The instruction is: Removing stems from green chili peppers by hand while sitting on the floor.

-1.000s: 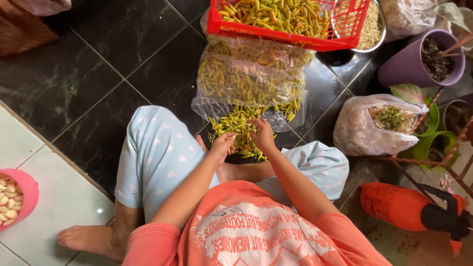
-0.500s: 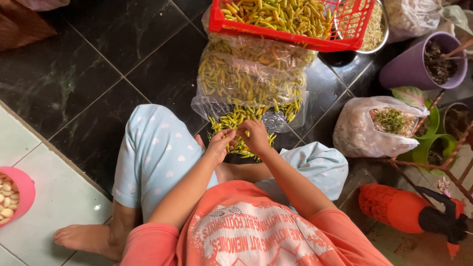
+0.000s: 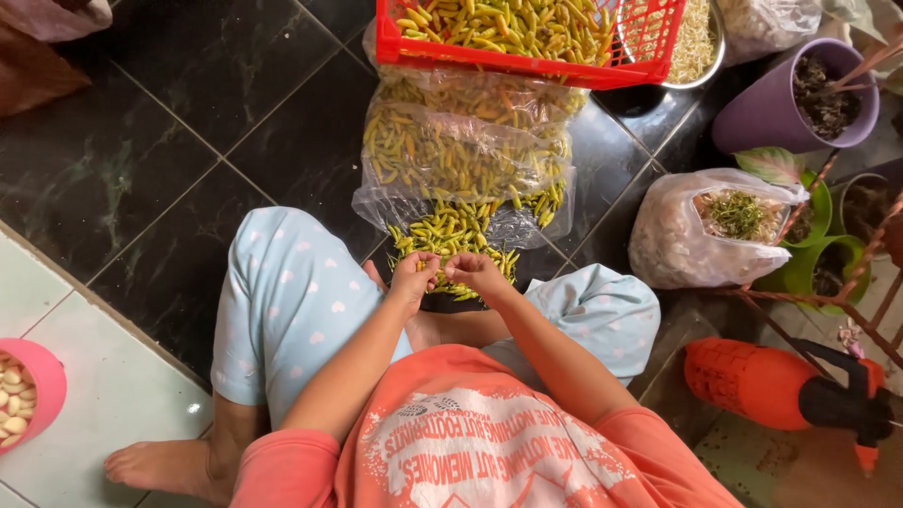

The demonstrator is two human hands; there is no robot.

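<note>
Left hand: I see my left hand at the centre of the frame, fingers curled together, tips pinched against the right hand's tips over the chilli pile.
Right hand: my right hand sits just beside it, fingers bent and closed on something small; I cannot tell for sure what, though it looks like one chilli held between both hands.
Held chilli: too hidden by my fingertips to read which way it points or how its long axis lies.
Chilli pile: loose yellow-green chillies lie on the dark floor just above my hands, at the mouth of the bag; most have their long axes running from upper right to lower left, stalk ends mixed.
Clear bag: a clear plastic bag of the same chillies stretches from centre to upper centre, its open mouth towards me.
Red crate: a red plastic crate heaped with chillies sits at the top edge, touching the far end of the bag.
Second bag: a cloudy plastic bag with green stalks at its mouth, right of centre.
Purple pot: a purple pot of soil, upper right.
Orange sprayer: an orange sprayer bottle lies on its side, lower right.
Pink bowl: a pink bowl of pale cloves, left edge on the light tiles.
Knees: my legs in pale blue trousers frame the hands.
</note>
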